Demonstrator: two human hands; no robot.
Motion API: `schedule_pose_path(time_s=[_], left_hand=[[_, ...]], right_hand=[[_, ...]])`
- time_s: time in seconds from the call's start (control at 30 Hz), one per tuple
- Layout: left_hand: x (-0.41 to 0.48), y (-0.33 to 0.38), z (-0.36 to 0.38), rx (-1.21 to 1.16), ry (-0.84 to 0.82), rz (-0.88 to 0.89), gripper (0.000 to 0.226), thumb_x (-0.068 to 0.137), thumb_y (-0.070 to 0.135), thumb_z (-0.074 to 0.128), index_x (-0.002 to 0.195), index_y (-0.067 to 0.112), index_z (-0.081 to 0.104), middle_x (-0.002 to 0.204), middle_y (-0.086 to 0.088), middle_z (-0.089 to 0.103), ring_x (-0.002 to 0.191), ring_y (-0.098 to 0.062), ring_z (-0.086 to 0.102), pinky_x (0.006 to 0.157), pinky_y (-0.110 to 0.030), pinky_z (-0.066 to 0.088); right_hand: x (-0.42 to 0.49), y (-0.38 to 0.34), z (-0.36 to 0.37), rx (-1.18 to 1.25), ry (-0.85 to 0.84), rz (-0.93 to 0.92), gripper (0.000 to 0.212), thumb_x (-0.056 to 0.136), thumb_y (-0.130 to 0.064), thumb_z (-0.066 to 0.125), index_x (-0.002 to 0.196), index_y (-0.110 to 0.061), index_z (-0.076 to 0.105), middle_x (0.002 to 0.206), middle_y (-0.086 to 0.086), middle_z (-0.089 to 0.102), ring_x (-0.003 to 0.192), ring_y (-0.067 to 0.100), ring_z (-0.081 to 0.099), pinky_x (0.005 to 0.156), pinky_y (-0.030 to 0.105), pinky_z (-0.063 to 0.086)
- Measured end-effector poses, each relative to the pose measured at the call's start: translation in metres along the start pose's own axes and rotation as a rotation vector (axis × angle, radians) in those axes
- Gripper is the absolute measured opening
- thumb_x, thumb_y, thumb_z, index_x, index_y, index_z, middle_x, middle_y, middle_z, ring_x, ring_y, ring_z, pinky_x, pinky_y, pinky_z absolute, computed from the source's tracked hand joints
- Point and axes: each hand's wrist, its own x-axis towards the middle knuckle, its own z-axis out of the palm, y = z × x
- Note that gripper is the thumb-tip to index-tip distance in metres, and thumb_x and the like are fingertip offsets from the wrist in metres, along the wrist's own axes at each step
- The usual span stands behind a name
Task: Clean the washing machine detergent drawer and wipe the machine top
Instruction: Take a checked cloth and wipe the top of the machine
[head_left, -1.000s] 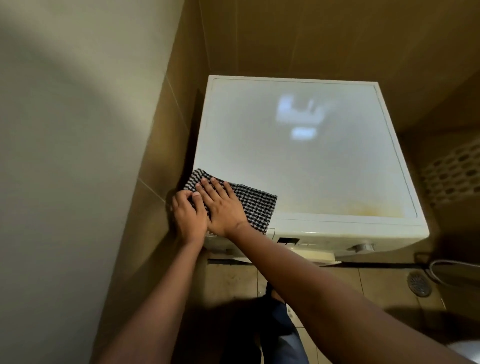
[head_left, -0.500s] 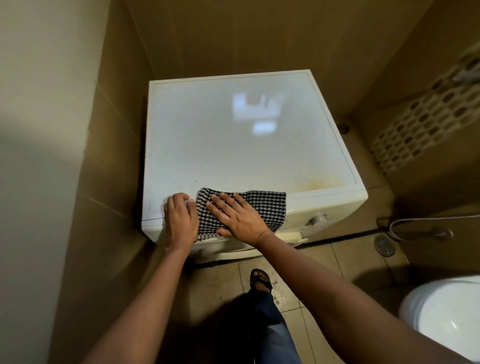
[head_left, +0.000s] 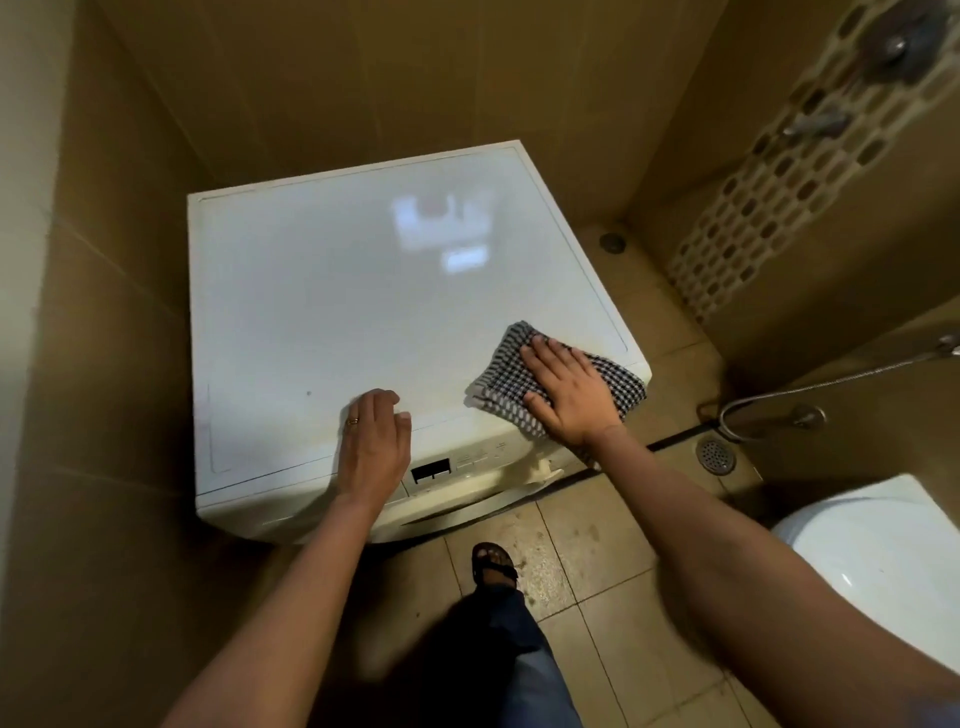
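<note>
The white washing machine top (head_left: 337, 312) fills the middle of the view, glossy with a light reflected on it. A black-and-white checked cloth (head_left: 498, 384) lies at its front right corner. My right hand (head_left: 569, 392) presses flat on the cloth with straight fingers. My left hand (head_left: 374, 441), wearing a ring, rests on the front edge of the top near the middle, its fingers loosely curled and holding nothing. Just below the left hand, the control panel with a dark display (head_left: 430, 470) shows. The detergent drawer cannot be made out.
Brown tiled walls close in on the left and behind the machine. A white toilet (head_left: 878, 561) stands at the lower right. A shower hose (head_left: 810, 387) and a floor drain (head_left: 716, 455) lie right of the machine. My sandalled foot (head_left: 493, 566) stands on the floor tiles.
My right hand has slid the cloth from the front left corner along the front edge to the front right corner. My left hand has shifted right, to the middle of the front edge.
</note>
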Motion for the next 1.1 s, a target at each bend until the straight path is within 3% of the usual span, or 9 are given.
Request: schedule_pose_path(time_s=[0.27,0.33,0.43,0.5,0.67,0.9,1.0,1.1], left_hand=[[0.023,0.022,0.014,-0.021,-0.038,0.062,0.027,0.093,0.021,0.038,0.104,0.003,0.056,0.102,-0.011,0.058,0.094,-0.031,0.055,0.094,-0.037,0.041],[0.029,0.028,0.015,-0.044,-0.073,0.071,0.026,0.095,0.02,0.041,0.106,0.003,0.056,0.105,-0.011,0.057,0.097,-0.031,0.054,0.094,-0.038,0.041],[0.038,0.038,0.012,-0.132,-0.136,-0.062,0.026,0.098,0.021,0.046,0.117,0.004,0.054,0.117,-0.013,0.055,0.109,-0.029,0.048,0.096,-0.041,0.04],[0.04,0.04,0.013,-0.148,-0.081,-0.047,0.029,0.096,0.025,0.042,0.11,0.003,0.055,0.111,-0.012,0.057,0.104,-0.028,0.047,0.096,-0.047,0.043],[0.046,0.043,0.016,-0.199,0.009,-0.129,0.013,0.096,0.011,0.049,0.1,0.0,0.056,0.103,-0.012,0.061,0.099,-0.033,0.051,0.092,-0.045,0.042],[0.052,0.054,0.003,-0.304,0.056,-0.324,0.012,0.098,0.012,0.05,0.1,0.001,0.056,0.099,-0.009,0.057,0.089,-0.014,0.045,0.074,-0.018,0.029],[0.052,0.057,-0.005,-0.346,0.095,-0.529,0.019,0.098,0.016,0.05,0.102,-0.002,0.054,0.098,-0.008,0.051,0.088,-0.016,0.045,0.073,-0.019,0.029],[0.052,0.059,-0.01,-0.372,0.056,-0.662,0.022,0.096,0.019,0.054,0.095,-0.003,0.054,0.09,-0.01,0.053,0.083,-0.025,0.052,0.068,-0.026,0.032]], right_hand=[[0.023,0.077,-0.017,0.06,0.004,0.234,0.07,0.093,-0.055,0.006,0.153,-0.021,0.005,0.16,0.001,0.0,0.148,0.017,-0.002,0.119,0.036,-0.003],[0.04,0.08,-0.02,0.084,-0.035,0.344,0.063,0.099,-0.049,0.013,0.153,-0.02,-0.001,0.16,0.003,-0.006,0.147,0.019,-0.008,0.119,0.037,-0.004],[0.066,0.062,-0.018,0.086,-0.031,0.496,0.065,0.1,-0.049,0.013,0.153,-0.016,-0.005,0.16,0.007,-0.01,0.147,0.023,-0.012,0.119,0.041,-0.005],[0.076,0.039,-0.015,0.095,0.018,0.554,0.068,0.099,-0.051,0.012,0.153,-0.013,-0.005,0.16,0.009,-0.009,0.147,0.026,-0.01,0.119,0.043,-0.004],[0.084,-0.028,-0.008,0.141,0.034,0.472,0.069,0.097,-0.053,0.008,0.152,-0.012,-0.007,0.159,0.011,-0.011,0.147,0.028,-0.011,0.12,0.046,0.001],[0.073,-0.111,0.001,0.278,0.004,0.412,0.069,0.095,-0.047,0.011,0.152,-0.011,-0.006,0.159,0.011,-0.011,0.146,0.027,-0.014,0.117,0.043,-0.013],[0.072,-0.126,-0.004,0.391,-0.07,0.336,0.068,0.096,-0.043,0.014,0.152,-0.009,-0.006,0.159,0.012,-0.014,0.146,0.026,-0.017,0.115,0.04,-0.016],[0.073,-0.118,-0.025,0.737,-0.128,0.249,0.062,0.101,-0.027,0.033,0.153,-0.008,0.005,0.16,0.012,-0.004,0.147,0.024,-0.007,0.117,0.037,-0.008]])
